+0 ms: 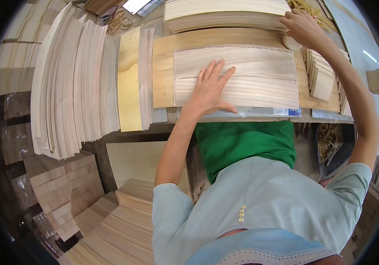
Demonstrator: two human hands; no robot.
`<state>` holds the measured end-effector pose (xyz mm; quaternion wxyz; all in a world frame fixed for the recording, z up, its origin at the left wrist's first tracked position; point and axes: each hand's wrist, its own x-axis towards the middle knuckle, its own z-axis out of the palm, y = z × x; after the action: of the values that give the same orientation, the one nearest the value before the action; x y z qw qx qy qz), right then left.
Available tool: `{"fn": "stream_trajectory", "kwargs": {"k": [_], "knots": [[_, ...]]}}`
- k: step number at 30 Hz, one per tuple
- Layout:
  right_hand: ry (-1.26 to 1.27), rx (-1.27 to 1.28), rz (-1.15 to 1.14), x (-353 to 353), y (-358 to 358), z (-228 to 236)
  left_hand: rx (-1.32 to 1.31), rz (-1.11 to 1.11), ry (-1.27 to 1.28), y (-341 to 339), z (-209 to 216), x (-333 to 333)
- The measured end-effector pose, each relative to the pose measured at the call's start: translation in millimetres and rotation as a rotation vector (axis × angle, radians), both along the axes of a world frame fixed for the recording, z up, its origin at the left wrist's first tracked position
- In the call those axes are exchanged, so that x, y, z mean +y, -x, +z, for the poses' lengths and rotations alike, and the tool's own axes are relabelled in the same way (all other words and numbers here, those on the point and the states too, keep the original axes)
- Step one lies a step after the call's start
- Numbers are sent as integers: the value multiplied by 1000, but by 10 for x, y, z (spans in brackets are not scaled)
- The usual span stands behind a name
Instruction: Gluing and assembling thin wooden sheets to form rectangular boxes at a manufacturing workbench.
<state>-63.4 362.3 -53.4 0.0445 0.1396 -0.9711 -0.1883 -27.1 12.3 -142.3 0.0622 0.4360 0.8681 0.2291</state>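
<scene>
A pale wooden panel (260,73) lies on a larger wooden board (164,70) in front of me. Thin white lines that look like glue run along its edges and across its middle. My left hand (211,88) rests flat on the panel's left half, fingers spread and holding nothing. At the far right, my right hand (304,27) is closed around a white bottle (291,43). Its rounded end shows below the fingers, and most of the rest is hidden by the hand. Right beside that hand is a stack of thin wooden boards (224,20).
Tall stacks of thin boards (61,84) and a yellow board (129,79) stand at the left. Small wooden slats (322,81) lie right of the panel. Rubber bands (315,11) lie beyond my right hand; more hang (329,141) below the table edge. Wood blocks (72,185) are stacked lower left.
</scene>
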Motion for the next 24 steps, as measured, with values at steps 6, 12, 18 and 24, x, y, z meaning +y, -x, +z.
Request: {"fn": "stream_trajectory", "kwargs": {"k": [6, 12, 18, 24], "knots": [[502, -9, 38, -221, -761, 234, 550, 758, 131, 802, 41, -1246], [820, -175, -46, -345, -1279, 167, 74, 1029, 262, 991, 258, -1743], [949, -192, -91, -335, -1424, 87, 1, 1027, 62, 901, 422, -1664], [1099, -148, -205, -350, -1503, 108, 256, 1043, 101, 586, 560, -1382]]}}
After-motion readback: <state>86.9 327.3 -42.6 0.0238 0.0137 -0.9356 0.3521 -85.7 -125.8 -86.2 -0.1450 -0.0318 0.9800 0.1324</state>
